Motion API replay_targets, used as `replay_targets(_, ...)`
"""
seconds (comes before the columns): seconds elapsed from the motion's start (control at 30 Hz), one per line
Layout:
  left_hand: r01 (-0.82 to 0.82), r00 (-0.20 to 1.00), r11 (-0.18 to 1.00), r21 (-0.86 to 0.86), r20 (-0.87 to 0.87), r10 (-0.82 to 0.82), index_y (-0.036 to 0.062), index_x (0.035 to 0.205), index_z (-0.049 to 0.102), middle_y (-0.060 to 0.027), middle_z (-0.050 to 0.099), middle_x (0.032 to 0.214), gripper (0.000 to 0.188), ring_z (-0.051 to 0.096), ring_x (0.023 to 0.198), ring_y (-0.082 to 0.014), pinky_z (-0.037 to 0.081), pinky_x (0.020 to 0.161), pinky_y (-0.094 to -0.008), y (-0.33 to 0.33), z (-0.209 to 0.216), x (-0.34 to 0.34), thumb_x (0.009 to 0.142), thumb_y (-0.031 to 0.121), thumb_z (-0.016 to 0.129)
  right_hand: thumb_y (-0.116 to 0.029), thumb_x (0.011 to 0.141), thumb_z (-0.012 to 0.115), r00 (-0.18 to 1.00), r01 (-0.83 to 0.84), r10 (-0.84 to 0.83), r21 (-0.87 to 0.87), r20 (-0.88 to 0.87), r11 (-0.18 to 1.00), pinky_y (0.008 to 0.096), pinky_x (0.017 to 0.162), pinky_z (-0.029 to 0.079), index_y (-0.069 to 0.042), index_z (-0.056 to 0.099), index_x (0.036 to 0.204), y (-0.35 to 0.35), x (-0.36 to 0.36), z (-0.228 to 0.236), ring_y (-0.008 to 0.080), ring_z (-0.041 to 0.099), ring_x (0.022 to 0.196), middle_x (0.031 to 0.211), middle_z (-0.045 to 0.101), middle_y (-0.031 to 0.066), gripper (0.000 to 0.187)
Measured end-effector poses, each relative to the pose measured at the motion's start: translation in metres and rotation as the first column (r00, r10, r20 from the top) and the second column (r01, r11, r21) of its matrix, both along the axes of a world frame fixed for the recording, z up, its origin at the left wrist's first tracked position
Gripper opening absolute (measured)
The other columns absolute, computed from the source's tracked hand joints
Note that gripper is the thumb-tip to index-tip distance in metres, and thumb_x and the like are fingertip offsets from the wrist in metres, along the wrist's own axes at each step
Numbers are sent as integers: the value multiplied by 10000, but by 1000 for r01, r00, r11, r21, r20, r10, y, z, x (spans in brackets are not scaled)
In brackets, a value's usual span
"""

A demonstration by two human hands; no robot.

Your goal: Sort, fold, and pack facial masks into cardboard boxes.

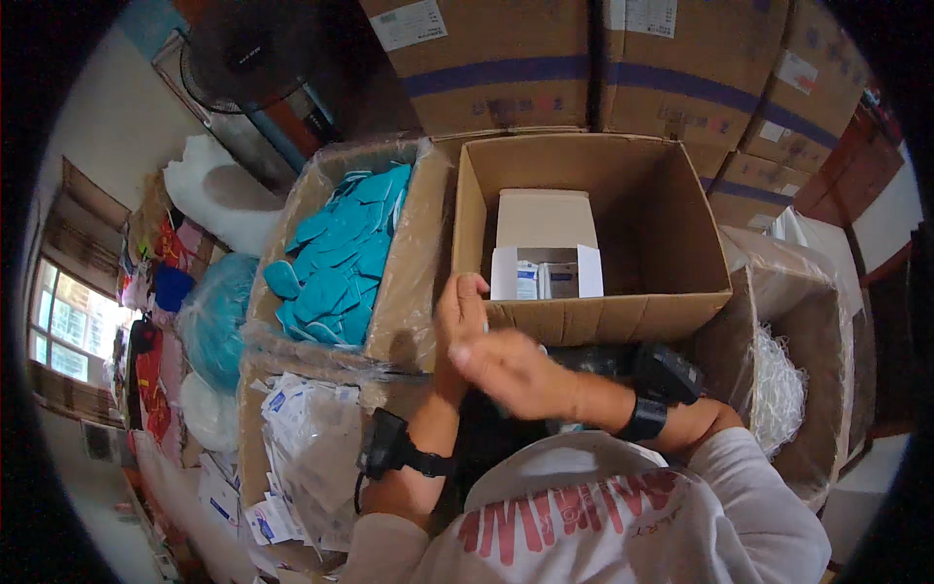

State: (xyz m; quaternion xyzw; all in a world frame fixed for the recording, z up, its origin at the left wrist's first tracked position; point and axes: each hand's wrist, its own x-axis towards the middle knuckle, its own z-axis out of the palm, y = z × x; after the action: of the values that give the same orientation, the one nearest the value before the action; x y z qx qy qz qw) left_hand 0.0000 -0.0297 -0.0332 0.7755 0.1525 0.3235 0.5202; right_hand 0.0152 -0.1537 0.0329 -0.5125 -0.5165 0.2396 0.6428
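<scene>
My left hand [458, 316] is raised at the near left corner of a large open carton [613, 319], seen edge-on with its fingers close together and bent at the tips. What lies inside its grip, if anything, is hidden. Just right of it and nearer to me, my right hand [514, 370] is smeared by motion, so its fingers do not read clearly. Within the carton stands a small white box [543, 222], lid flap up, holding several white-and-blue packets [558, 279].
Left of the carton, a plastic-lined box [413, 263] holds many teal pads [341, 243]. Below it are white printed packets [297, 414]. A box at right holds white stringy loops [778, 394]. Stacked cartons [496, 63] and a fan [243, 54] stand behind.
</scene>
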Motion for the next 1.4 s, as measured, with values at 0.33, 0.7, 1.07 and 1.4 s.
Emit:
replay_targets(0.33, -266, 950, 834, -483, 17, 313, 61, 778, 500, 4, 425, 672, 347, 384, 536, -93, 326, 489, -235, 48, 42, 17, 944, 301, 311, -148, 898, 406, 855, -204, 222, -90, 469, 975, 345, 577, 406, -31, 477, 712, -19, -5, 22, 237, 513, 631, 641, 472, 97, 231)
replay_targets(0.7, -270, 947, 816, -511, 13, 321, 60, 804, 501, 23, 370, 637, 380, 357, 600, -85, 301, 550, -223, 39, 40, 14, 938, 369, 325, -277, 891, 477, 932, 307, -313, -62, -182, 950, 290, 745, 412, 1, 519, 924, 7, 52, -13, 165, 508, 795, 846, 533, 98, 283)
replay_targets(1.07, -348, 928, 809, -473, -52, 368, 66, 782, 498, 11, 394, 641, 362, 369, 592, -96, 313, 549, -231, 28, 37, 14, 936, 340, 319, -299, 908, 430, 977, 174, -117, -343, 181, 923, 374, 735, 417, -9, 493, 978, -20, 35, -37, 341, 532, 792, 858, 546, 191, 305)
replay_targets(1.4, -325, 932, 910, -259, -253, 260, 47, 760, 505, -37, 440, 650, 370, 434, 626, -163, 368, 600, -307, 29, 2, 14, 916, 341, 344, -168, 903, 405, 893, 391, -415, 155, 173, 907, 374, 676, 425, 3, 506, 865, -9, 38, -7, 308, 519, 738, 777, 528, 126, 202)
